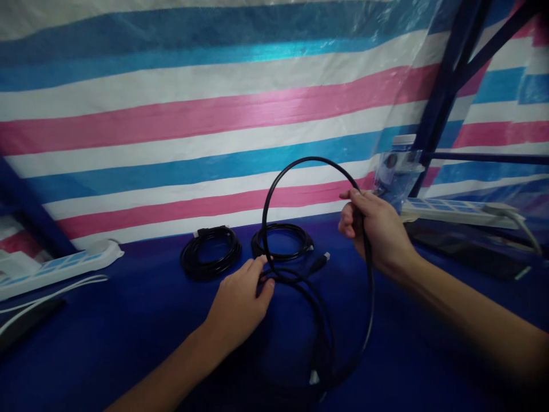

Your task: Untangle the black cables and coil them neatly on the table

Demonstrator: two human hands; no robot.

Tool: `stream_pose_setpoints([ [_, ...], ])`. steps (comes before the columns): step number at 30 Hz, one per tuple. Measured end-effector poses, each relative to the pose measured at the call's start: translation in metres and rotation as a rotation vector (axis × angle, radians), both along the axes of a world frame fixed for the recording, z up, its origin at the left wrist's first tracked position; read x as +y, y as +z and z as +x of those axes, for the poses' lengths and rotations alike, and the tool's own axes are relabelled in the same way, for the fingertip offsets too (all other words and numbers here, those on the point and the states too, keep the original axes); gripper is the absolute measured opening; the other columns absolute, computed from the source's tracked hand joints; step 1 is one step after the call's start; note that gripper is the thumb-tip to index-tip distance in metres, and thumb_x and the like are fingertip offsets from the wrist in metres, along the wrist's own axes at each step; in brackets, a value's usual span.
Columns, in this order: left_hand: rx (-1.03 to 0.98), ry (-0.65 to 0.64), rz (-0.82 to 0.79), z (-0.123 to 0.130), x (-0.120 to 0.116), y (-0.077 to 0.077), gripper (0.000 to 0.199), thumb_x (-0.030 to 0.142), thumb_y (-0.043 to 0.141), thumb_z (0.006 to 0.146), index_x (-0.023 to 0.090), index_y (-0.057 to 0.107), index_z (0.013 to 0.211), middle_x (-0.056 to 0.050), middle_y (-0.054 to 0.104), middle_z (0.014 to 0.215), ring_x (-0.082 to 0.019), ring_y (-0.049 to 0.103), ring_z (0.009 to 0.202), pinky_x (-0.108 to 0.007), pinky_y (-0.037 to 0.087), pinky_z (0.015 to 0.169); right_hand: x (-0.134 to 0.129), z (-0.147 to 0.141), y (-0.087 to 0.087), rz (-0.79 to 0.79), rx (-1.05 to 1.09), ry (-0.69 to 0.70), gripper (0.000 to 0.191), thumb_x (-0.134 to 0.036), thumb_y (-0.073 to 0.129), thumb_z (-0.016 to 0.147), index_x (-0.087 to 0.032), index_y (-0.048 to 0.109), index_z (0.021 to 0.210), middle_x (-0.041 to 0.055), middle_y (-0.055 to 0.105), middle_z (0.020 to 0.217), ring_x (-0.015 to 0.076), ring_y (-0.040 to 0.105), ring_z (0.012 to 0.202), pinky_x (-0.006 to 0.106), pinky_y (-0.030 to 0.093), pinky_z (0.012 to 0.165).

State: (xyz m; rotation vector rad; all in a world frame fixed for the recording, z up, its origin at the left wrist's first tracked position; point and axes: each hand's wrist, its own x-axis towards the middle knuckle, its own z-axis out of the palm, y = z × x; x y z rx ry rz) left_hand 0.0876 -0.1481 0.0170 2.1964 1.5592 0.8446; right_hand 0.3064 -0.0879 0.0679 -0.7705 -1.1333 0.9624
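A loose black cable (266,214) arches up from the table between my two hands. My right hand (375,226), raised at the right, has its fingers curled round one stretch of it. Low on the table, my left hand (242,297) pinches the cable where several strands cross. A black plug with a pale tip (319,261) lies between the hands. Nearer to me, another pale connector end (314,376) rests among dark strands. Behind my left hand lie two coiled black cables, one at the left (211,252) and one just beyond my fingers (285,242).
White power strips stand at the left (64,266) and right (458,210). A dark phone-like slab (467,246) and a clear bottle (403,143) are at the right. The blue tabletop (141,320) ends at a striped plastic sheet (193,120). Dark blue frame posts (446,91) rise at the sides.
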Motion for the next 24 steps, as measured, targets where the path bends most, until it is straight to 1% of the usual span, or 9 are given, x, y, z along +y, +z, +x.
stream_pose_setpoints([
  [2,-0.015,-0.121,0.139,0.000,-0.002,0.000,0.041,0.021,0.046,0.081,0.025,0.046,0.122,-0.005,0.056,0.114,-0.022,0.049,0.107,-0.038,0.035,0.091,-0.002,-0.005,-0.003,-0.006,-0.018,0.023,0.013,-0.029,0.046,0.088,-0.018,0.051,0.086,-0.0052,0.047,0.048,0.0072,0.040,0.034,0.021,0.029,0.038],
  [3,-0.029,-0.187,0.189,0.000,-0.003,0.002,0.040,0.019,0.047,0.080,0.025,0.048,0.119,-0.004,0.055,0.115,-0.020,0.048,0.108,-0.037,0.034,0.093,-0.002,-0.007,-0.005,-0.010,-0.029,0.027,0.013,-0.030,0.047,0.088,-0.018,0.052,0.086,-0.0049,0.047,0.048,0.0074,0.040,0.034,0.022,0.028,0.038],
  [5,-0.075,-0.274,0.217,-0.001,-0.006,0.007,0.030,0.017,0.048,0.078,0.025,0.056,0.106,-0.001,0.059,0.107,-0.019,0.051,0.103,-0.036,0.033,0.093,-0.004,-0.011,-0.009,-0.016,-0.046,0.014,0.014,-0.030,0.047,0.088,-0.017,0.052,0.086,-0.0046,0.048,0.047,0.0074,0.040,0.033,0.021,0.028,0.037],
  [7,-0.143,-0.343,0.172,-0.003,-0.008,0.013,0.021,0.016,0.050,0.076,0.023,0.060,0.092,0.000,0.062,0.096,-0.018,0.053,0.097,-0.035,0.032,0.092,-0.004,-0.011,-0.011,-0.014,-0.057,-0.017,0.013,-0.029,0.047,0.088,-0.017,0.052,0.088,-0.0048,0.048,0.047,0.0072,0.040,0.033,0.021,0.028,0.037],
  [10,-0.252,-0.403,-0.002,-0.004,-0.008,0.017,0.012,0.022,0.052,0.079,0.021,0.062,0.086,0.000,0.063,0.091,-0.018,0.054,0.092,-0.033,0.034,0.088,-0.003,-0.008,-0.009,-0.002,-0.086,-0.055,0.012,-0.028,0.044,0.088,-0.017,0.050,0.089,-0.0054,0.047,0.048,0.0070,0.040,0.034,0.021,0.029,0.037],
  [13,-0.387,-0.342,-0.148,-0.002,-0.004,0.014,0.020,0.035,0.048,0.086,0.020,0.061,0.086,-0.001,0.060,0.085,-0.016,0.054,0.084,-0.029,0.038,0.077,-0.001,-0.007,-0.006,0.005,-0.181,-0.048,0.015,-0.031,0.043,0.088,-0.017,0.050,0.089,-0.0051,0.048,0.048,0.0077,0.041,0.034,0.021,0.030,0.037],
  [15,-0.576,-0.270,-0.144,-0.001,0.000,0.011,0.023,0.038,0.044,0.088,0.018,0.057,0.085,-0.003,0.059,0.085,-0.016,0.055,0.081,-0.028,0.040,0.075,0.000,-0.009,-0.006,0.006,-0.284,-0.029,0.016,-0.031,0.043,0.088,-0.017,0.050,0.087,-0.0047,0.048,0.046,0.0086,0.042,0.034,0.021,0.031,0.036],
  [19,-1.040,-0.123,-0.081,-0.004,0.009,0.014,0.018,0.034,0.041,0.090,0.018,0.047,0.084,-0.002,0.058,0.077,-0.013,0.057,0.066,-0.027,0.046,0.068,-0.001,-0.013,-0.010,0.046,-0.517,-0.071,0.017,-0.033,0.042,0.089,-0.018,0.050,0.084,-0.0053,0.047,0.045,0.0092,0.042,0.035,0.022,0.031,0.038],
  [24,-1.359,-0.110,-0.162,-0.014,0.012,0.028,0.013,0.027,0.039,0.091,0.018,0.048,0.088,0.002,0.045,0.062,-0.009,0.044,0.052,-0.021,0.043,0.053,-0.001,-0.012,-0.016,0.073,-0.776,-0.130,0.025,-0.036,0.045,0.088,-0.018,0.047,0.070,-0.0031,0.049,0.049,0.0085,0.044,0.042,0.023,0.031,0.044],
])
